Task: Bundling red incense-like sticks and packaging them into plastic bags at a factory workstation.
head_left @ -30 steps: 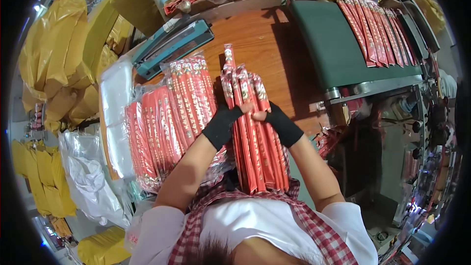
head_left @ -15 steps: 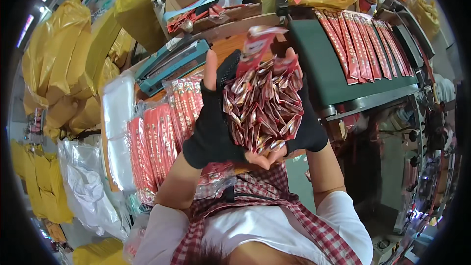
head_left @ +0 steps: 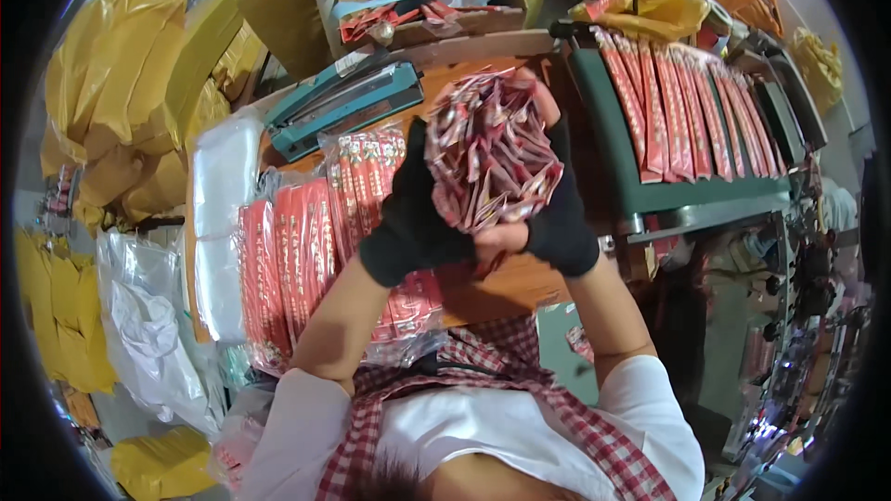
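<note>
Both hands wear black fingerless gloves and clasp a thick bundle of slim red-and-white packets (head_left: 497,158), seen end-on with its crinkled ends facing up. My left hand (head_left: 413,227) grips the bundle's left side; its fingers are mostly hidden behind it. My right hand (head_left: 561,223) wraps the right side, with fingertips showing at the upper right edge and a thumb along the near edge. The bundle is above the brown wooden table (head_left: 506,292). Close by the left hand lie clear plastic bags of long red packets (head_left: 302,250), side by side.
A teal bag sealer (head_left: 348,107) sits at the table's far left, near a stack of clear bags (head_left: 223,232). Behind stands a cardboard box (head_left: 436,32) with red packets inside. To the right, a green conveyor belt (head_left: 603,130) carries a row of long red packets (head_left: 691,111).
The bundle and both hands have moved slightly up and away from my body. Packets that stuck out above the bundle now sit level with the rest. The view has shifted a little.
</note>
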Motion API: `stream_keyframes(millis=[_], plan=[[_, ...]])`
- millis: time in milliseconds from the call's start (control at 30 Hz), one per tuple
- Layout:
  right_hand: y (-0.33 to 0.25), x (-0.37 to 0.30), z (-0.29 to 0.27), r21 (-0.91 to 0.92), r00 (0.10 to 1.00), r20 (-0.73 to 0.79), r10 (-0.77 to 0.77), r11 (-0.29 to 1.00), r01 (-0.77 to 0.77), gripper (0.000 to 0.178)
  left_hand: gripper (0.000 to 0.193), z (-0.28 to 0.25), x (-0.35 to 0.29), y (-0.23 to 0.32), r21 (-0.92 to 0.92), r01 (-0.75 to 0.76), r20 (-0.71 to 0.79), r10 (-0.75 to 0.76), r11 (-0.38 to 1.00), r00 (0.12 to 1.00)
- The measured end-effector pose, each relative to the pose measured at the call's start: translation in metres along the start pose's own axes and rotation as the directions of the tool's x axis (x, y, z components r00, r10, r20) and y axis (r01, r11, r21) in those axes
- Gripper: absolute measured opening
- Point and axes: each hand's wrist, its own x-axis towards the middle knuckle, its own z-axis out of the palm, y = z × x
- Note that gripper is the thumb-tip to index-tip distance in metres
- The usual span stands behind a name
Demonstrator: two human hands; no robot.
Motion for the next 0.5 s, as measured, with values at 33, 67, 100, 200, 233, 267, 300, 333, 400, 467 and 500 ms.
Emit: stream_keyframes(millis=[33,67,100,200,233,267,300,333,400,467,500], plan=[[-0.009,0.005,0.014,0.024,1.000,-0.003,-0.028,0.999,0.028,0.118,0.059,-0.012,0.012,0.023,-0.329,0.201,0.039,-0.199,0.923,0.979],[-0.025,0.002,0.028,-0.137,1.000,-0.025,-0.019,0.990,0.015,0.111,0.057,-0.024,0.022,0.051,-0.613,0.374,0.146,-0.366,0.696,0.919],[-0.043,0.006,0.037,-0.261,0.996,0.065,-0.062,0.962,0.077,0.109,0.056,-0.033,0.022,0.069,-0.798,0.491,0.303,-0.473,0.349,0.828],[-0.066,0.025,0.056,-0.608,0.972,0.222,0.074,0.790,0.079,0.097,0.049,-0.066,-0.030,0.049,-0.830,0.558,0.481,-0.485,0.019,0.731],[-0.044,0.030,0.071,-0.309,0.981,0.192,-0.029,0.947,0.088,0.075,0.052,-0.076,-0.060,0.024,-0.656,0.727,0.512,-0.588,0.203,0.626],[-0.021,0.027,0.081,-0.082,0.980,0.176,0.098,0.993,-0.084,0.060,0.054,-0.079,-0.076,0.011,-0.411,0.850,0.517,-0.684,0.329,0.515],[0.004,0.018,0.075,-0.068,0.946,0.173,0.273,0.962,-0.266,0.055,0.055,-0.067,-0.076,0.022,-0.651,0.715,0.425,-0.658,0.255,0.622],[0.024,0.011,0.076,-0.041,0.879,0.195,0.435,0.899,-0.435,0.050,0.055,-0.060,-0.077,0.035,-0.838,0.513,0.283,-0.657,0.185,0.699],[0.037,0.001,0.102,-0.059,0.857,0.218,0.467,0.883,-0.466,0.048,0.058,-0.066,-0.115,0.020,-0.902,0.416,0.228,-0.687,0.118,0.690],[0.049,0.005,0.119,-0.192,0.872,0.307,0.382,0.922,-0.337,0.055,0.058,-0.073,-0.119,0.031,-0.918,0.367,0.225,-0.568,0.148,0.791],[0.045,0.012,0.127,-0.061,0.868,0.401,0.294,0.954,-0.295,0.072,0.059,-0.084,-0.122,0.035,-0.903,0.383,0.251,-0.486,0.195,0.837]])
